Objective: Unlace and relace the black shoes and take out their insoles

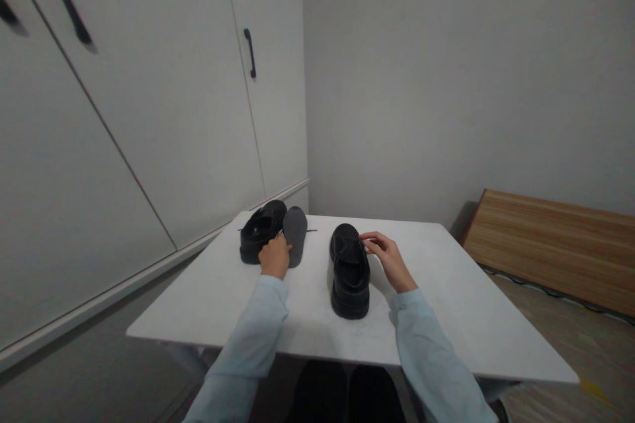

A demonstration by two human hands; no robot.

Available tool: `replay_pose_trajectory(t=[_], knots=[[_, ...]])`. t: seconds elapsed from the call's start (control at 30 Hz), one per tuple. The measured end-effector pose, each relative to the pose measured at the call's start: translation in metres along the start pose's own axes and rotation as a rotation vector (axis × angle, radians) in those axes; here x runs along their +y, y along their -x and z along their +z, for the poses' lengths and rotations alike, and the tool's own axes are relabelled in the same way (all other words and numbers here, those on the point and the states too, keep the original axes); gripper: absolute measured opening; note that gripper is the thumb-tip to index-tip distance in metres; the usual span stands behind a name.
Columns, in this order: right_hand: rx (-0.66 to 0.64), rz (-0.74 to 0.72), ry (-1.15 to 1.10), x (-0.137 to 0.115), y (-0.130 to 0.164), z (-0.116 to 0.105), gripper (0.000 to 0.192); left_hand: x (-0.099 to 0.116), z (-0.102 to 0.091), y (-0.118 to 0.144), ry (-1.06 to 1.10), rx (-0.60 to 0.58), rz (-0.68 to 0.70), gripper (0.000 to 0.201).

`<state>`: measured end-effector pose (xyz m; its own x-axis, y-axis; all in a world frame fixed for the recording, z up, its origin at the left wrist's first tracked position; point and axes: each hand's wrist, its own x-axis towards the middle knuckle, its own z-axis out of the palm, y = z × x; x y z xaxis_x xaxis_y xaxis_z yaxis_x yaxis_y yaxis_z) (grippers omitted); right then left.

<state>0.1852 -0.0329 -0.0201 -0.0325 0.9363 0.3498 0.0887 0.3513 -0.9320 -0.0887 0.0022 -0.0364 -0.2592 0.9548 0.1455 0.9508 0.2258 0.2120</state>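
Note:
A black shoe point(350, 291) stands on the white table in front of me, heel towards me, its laces loose or out as far as I can tell. My right hand point(389, 256) reaches to its right side, fingers stretched and slightly apart, fingertips at the shoe's upper edge. Farther left sits a second black shoe point(253, 238), toe pointing away. Beside it lies a dark grey insole point(296, 232), flat on the table. Between these two, my left hand point(275, 256) is closed with curled fingers, thumb over the insole's edge; what it grips is hidden.
The white table point(208, 317) has its front edge close to my body. Pale cabinets point(149, 92) with dark handles run along the left, and a grey wall is behind. A wood-grain board point(550, 244) leans at the right. A thin dark lace end point(311, 230) shows beyond the insole.

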Motion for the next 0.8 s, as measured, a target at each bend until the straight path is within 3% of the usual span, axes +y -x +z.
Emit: replay_pose_trajectory(t=[0.33,0.5,0.67,0.8], knots=[[0.001,0.003,-0.006,-0.001,0.000,-0.001,0.026,0.013,-0.003,0.010,-0.082,0.174,0.061,0.029],[0.020,0.003,-0.008,0.002,-0.001,-0.001,0.026,0.031,-0.031,0.028,-0.023,0.218,0.161,0.030],[0.025,0.004,-0.010,0.004,-0.003,-0.001,0.026,0.055,-0.069,0.064,0.206,0.272,0.410,0.027],[0.021,0.007,-0.014,0.003,-0.003,-0.001,0.026,0.071,-0.084,0.101,0.392,0.274,0.570,0.028]])
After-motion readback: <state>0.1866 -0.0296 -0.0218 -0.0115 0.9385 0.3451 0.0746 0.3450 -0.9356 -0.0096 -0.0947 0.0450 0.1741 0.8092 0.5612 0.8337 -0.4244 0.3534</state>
